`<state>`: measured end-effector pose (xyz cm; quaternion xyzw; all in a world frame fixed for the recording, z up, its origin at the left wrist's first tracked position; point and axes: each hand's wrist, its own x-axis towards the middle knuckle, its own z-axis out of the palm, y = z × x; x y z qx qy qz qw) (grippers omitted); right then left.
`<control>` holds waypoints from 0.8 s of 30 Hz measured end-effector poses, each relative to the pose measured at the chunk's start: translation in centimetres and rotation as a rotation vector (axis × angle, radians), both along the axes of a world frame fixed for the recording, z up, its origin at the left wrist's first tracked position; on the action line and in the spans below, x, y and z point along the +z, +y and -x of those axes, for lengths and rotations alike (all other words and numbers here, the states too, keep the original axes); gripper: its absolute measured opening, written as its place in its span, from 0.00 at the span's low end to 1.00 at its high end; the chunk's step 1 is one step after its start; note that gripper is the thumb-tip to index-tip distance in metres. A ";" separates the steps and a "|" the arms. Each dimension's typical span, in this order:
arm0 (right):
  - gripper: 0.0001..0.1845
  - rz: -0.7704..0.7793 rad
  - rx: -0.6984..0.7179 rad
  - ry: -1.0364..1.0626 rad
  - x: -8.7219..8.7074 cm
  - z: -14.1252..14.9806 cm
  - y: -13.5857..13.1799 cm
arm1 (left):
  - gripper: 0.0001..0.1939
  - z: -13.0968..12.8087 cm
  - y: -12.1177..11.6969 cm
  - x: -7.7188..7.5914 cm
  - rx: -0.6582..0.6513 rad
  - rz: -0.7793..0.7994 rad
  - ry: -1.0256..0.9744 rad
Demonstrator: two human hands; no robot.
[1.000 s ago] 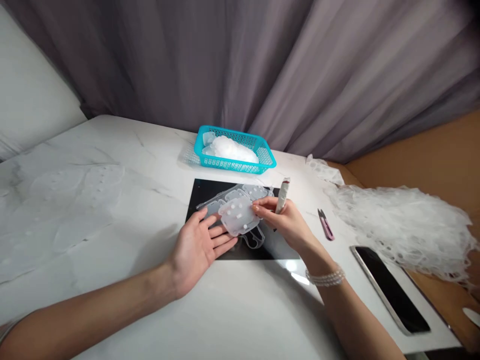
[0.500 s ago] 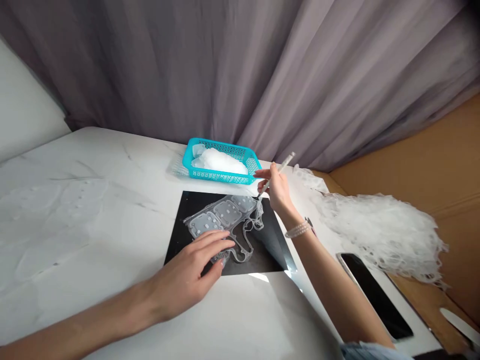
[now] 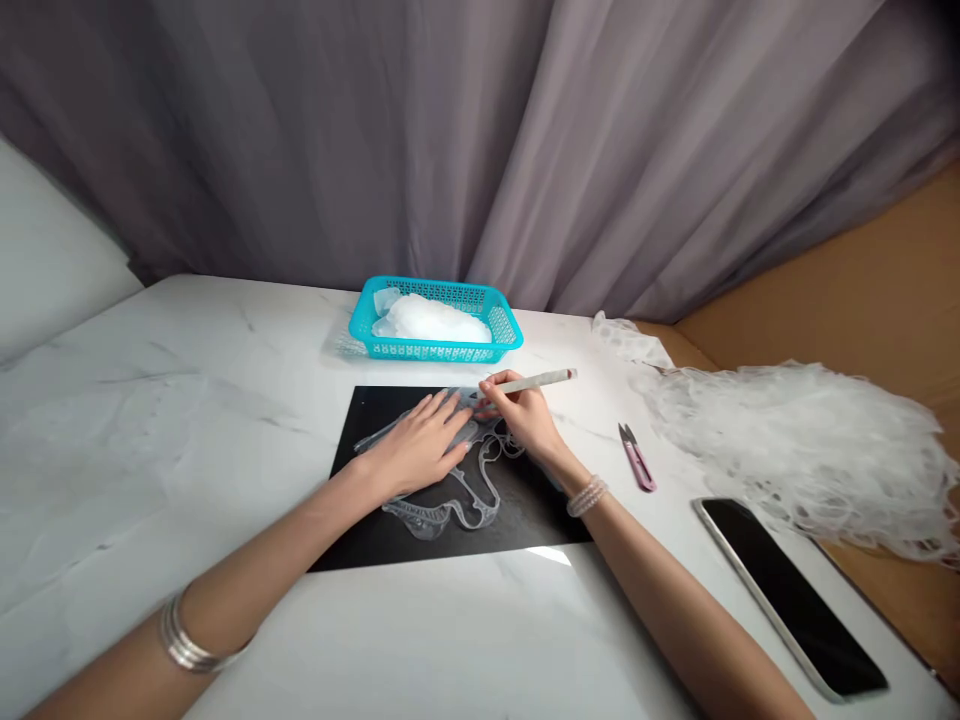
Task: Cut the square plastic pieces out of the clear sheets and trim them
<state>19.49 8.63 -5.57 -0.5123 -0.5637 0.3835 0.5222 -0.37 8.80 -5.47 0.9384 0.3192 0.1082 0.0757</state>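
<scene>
My left hand [image 3: 420, 448] lies open, fingers spread flat on a sheer, whitish piece of lace [image 3: 478, 495] on a black sheet [image 3: 517, 520]. The piece's curling trimmed edge trails below that hand, and its upper part is mostly covered. In my right hand [image 3: 529, 415], closed in a writing grip, is a pale pen-like tool [image 3: 536, 381] with a dark pointed tip. That tip is at the upper edge of the sheer piece, close to my left fingertips; contact cannot be made out.
Behind the black sheet stands a turquoise basket [image 3: 435, 350] with white material in it. Pink thread snips [image 3: 639, 462], a phone [image 3: 791, 595] and a heap of white lacy scraps [image 3: 802, 450] lie at right. Sheer pieces [image 3: 97, 450] lie at left.
My left hand has moved up and right, flat onto the upper part of the sheer piece. My right hand has come left and down with the tool, now tilted flatter. The snips show fully.
</scene>
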 end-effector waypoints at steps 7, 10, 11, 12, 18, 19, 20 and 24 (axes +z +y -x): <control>0.14 -0.076 0.101 -0.297 0.0 -0.2 -0.5 | 0.25 0.6 -0.3 -0.1 -0.034 -0.068 0.059; 0.14 -0.121 0.116 -0.407 0.6 0.0 -0.7 | 0.23 0.4 -0.5 0.0 -0.031 -0.084 0.073; 0.14 -0.135 0.118 -0.438 0.7 0.1 -0.7 | 0.23 0.3 -0.5 0.1 -0.031 -0.085 0.077; 0.14 -0.149 0.120 -0.465 0.8 0.2 -0.7 | 0.23 0.3 -0.6 0.1 -0.032 -0.086 0.083; 0.11 -0.216 0.135 -0.593 0.9 0.9 -0.6 | 0.24 0.2 -0.6 0.2 -0.025 -0.090 0.108; 0.11 -0.224 0.136 -0.613 1.0 1.0 -0.6 | 0.25 0.3 -0.6 0.1 -0.026 -0.090 0.108; 0.11 -0.231 0.138 -0.633 1.1 1.0 -0.7 | 0.26 0.3 -0.6 0.1 -0.027 -0.092 0.108; 0.12 -0.242 0.159 -0.709 1.7 0.7 -1.3 | 0.25 0.4 -0.5 -0.2 -0.026 -0.105 0.106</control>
